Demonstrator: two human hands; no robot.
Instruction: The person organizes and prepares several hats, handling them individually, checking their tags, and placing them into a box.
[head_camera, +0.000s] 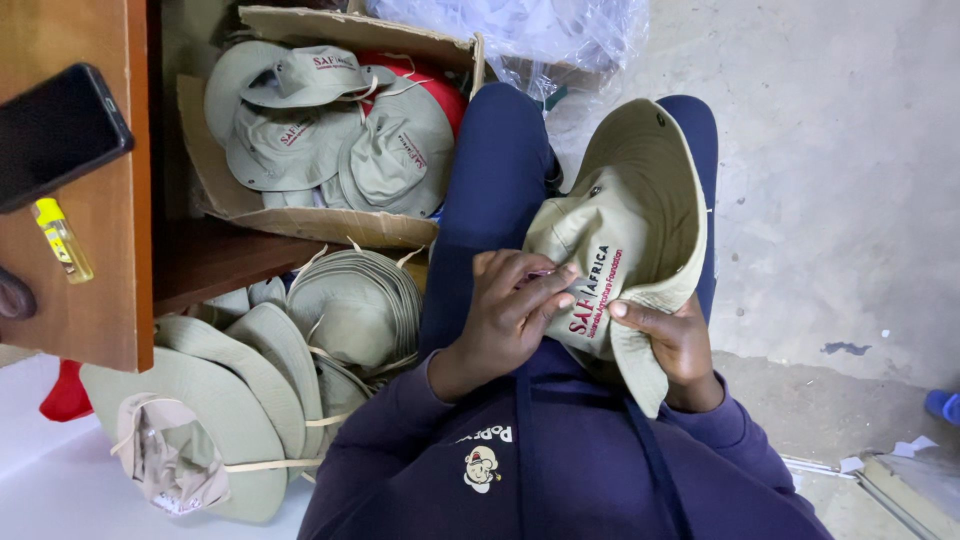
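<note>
Concrete floor (830, 200), stacked hats (350, 300), cardboard box (300, 220) nearby.

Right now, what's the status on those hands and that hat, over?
Left hand pinching the khaki hat at its embroidered front. Right hand gripping the brim from beneath. Hat held over the lap. Nothing blocking; stacked hats lie to the side.

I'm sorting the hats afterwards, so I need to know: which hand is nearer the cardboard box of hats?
Left. The left hand pinches the front of the khaki hat on the lap, on the side toward the cardboard box. The right hand grips the hat's brim, farther away.
</note>
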